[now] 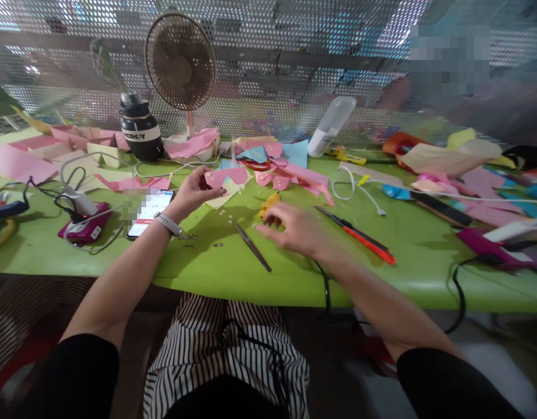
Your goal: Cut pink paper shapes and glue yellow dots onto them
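Observation:
My left hand (197, 191), with a watch on the wrist, pinches a pink paper piece (229, 177) above the green table (198, 270). Pale yellow paper (225, 196) lies beneath it. My right hand (290, 228) is blurred by motion over the table's middle, its fingers partly curled; whether it holds anything is unclear. Just behind it is a yellow object (269, 203). Tweezers (253, 247) lie between my hands, near small scattered bits (187, 237). Right of my right hand rests a red and black cutter (360, 237).
A phone (152, 212) lies left of my left hand. Behind stand a fan (180, 64), a black bottle (141, 131) and a tilted clear bottle (332, 128). Paper scraps (295, 174), white cables (353, 183) and magenta power blocks (87, 226) lie around.

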A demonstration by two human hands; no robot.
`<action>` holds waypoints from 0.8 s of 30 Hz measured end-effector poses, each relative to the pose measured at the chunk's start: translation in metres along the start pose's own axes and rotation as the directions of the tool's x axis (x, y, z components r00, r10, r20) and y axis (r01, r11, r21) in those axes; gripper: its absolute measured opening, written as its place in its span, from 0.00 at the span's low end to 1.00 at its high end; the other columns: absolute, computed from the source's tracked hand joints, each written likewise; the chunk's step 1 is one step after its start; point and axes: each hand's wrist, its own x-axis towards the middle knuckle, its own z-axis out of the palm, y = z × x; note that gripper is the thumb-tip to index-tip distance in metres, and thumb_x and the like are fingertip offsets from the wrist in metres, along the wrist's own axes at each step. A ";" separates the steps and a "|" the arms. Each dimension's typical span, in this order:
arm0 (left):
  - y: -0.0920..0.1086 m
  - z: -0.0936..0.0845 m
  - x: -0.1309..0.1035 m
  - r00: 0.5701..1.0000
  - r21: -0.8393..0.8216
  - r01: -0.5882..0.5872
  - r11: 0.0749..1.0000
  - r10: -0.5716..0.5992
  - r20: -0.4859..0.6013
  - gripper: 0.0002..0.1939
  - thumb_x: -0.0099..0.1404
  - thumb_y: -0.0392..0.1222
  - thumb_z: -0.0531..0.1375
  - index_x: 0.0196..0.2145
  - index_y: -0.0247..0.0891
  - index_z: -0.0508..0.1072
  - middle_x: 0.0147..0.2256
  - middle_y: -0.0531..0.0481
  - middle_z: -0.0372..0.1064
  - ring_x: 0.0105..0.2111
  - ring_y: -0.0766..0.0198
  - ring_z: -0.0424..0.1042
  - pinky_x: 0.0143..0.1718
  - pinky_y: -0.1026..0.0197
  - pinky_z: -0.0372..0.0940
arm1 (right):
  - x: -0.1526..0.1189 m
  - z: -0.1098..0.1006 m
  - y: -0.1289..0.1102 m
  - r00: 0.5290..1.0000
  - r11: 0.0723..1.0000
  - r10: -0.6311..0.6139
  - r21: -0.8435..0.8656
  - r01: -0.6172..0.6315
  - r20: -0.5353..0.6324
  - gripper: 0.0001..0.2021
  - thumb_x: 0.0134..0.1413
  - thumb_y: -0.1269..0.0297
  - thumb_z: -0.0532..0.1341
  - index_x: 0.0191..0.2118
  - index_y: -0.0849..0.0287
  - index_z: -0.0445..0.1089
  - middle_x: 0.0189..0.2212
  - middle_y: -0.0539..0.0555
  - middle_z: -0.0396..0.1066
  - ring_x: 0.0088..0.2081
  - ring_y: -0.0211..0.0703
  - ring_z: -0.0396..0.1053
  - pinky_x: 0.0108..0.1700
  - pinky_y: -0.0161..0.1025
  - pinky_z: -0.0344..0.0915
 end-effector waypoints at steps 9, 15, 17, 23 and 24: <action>-0.002 0.001 0.001 1.000 0.028 0.010 1.000 -0.009 -0.005 0.24 0.50 0.39 0.75 0.39 0.37 0.66 0.34 0.51 0.75 0.35 0.64 0.78 0.42 0.59 0.73 | -0.004 0.015 -0.006 0.970 0.950 0.182 0.228 -0.215 0.160 0.10 0.59 0.57 0.63 0.31 0.56 0.66 0.27 0.53 0.75 0.27 0.43 0.70 0.31 0.39 0.61; -0.006 0.000 0.002 0.999 0.022 -0.005 1.000 0.006 -0.032 0.24 0.50 0.39 0.75 0.38 0.37 0.66 0.32 0.53 0.74 0.35 0.64 0.77 0.43 0.59 0.73 | 0.002 0.001 0.007 0.929 0.533 0.199 0.761 -0.370 0.313 0.27 0.54 0.54 0.67 0.57 0.57 0.64 0.22 0.46 0.74 0.17 0.37 0.68 0.22 0.35 0.66; -0.006 0.000 0.002 1.000 0.021 -0.002 1.000 0.003 -0.029 0.24 0.49 0.39 0.75 0.38 0.37 0.66 0.33 0.52 0.74 0.35 0.64 0.77 0.43 0.58 0.74 | 0.003 -0.002 0.007 0.924 0.377 0.155 0.843 -0.383 0.351 0.25 0.51 0.53 0.68 0.54 0.58 0.69 0.22 0.47 0.75 0.20 0.37 0.71 0.26 0.37 0.70; -0.007 0.000 0.002 1.000 0.031 -0.011 0.999 0.011 -0.022 0.24 0.50 0.39 0.75 0.38 0.37 0.66 0.33 0.52 0.74 0.35 0.64 0.77 0.41 0.60 0.72 | -0.001 -0.002 0.003 0.925 0.195 -0.100 0.918 -0.344 0.368 0.34 0.40 0.48 0.72 0.55 0.55 0.73 0.49 0.60 0.79 0.52 0.54 0.76 0.52 0.50 0.73; -0.008 0.000 0.002 1.000 0.030 -0.012 0.999 0.013 -0.021 0.24 0.50 0.39 0.75 0.39 0.37 0.66 0.34 0.52 0.74 0.35 0.64 0.77 0.41 0.59 0.72 | -0.001 0.002 0.002 0.931 0.213 -0.064 0.917 -0.339 0.359 0.34 0.38 0.50 0.74 0.54 0.54 0.73 0.47 0.59 0.79 0.51 0.53 0.77 0.51 0.49 0.73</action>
